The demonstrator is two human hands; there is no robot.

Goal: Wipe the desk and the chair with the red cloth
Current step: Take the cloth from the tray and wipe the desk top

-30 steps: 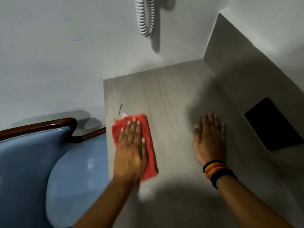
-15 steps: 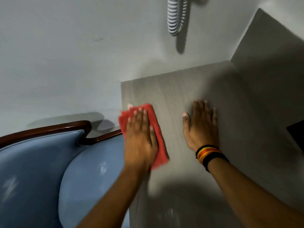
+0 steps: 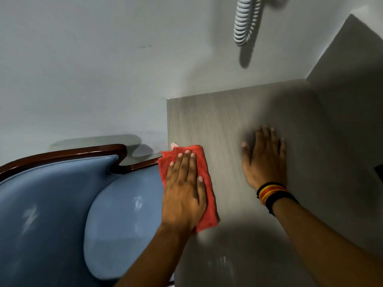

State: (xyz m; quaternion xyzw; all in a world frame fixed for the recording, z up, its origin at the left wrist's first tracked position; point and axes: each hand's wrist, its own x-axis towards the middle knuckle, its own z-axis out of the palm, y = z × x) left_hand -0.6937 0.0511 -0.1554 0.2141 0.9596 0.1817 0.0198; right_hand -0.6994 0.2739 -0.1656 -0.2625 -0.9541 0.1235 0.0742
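- Where the grey wood-grain desk top (image 3: 232, 125) meets its left edge, we find the folded red microfibre cloth (image 3: 207, 183), its far corner overhanging slightly.
- Our left hand (image 3: 184, 191) lies flat on the cloth, fingers extended and close together, pressing rather than gripping.
- Our right hand (image 3: 265, 160) rests open on bare desk, palm down, holding nothing.
- The blue padded chair with dark wooden trim (image 3: 62, 204) sits just beside the desk edge, seemingly not yet wiped.
- We judge the step best done with even palm pressure and overlapping strokes, keeping the cloth from slipping off the edge.
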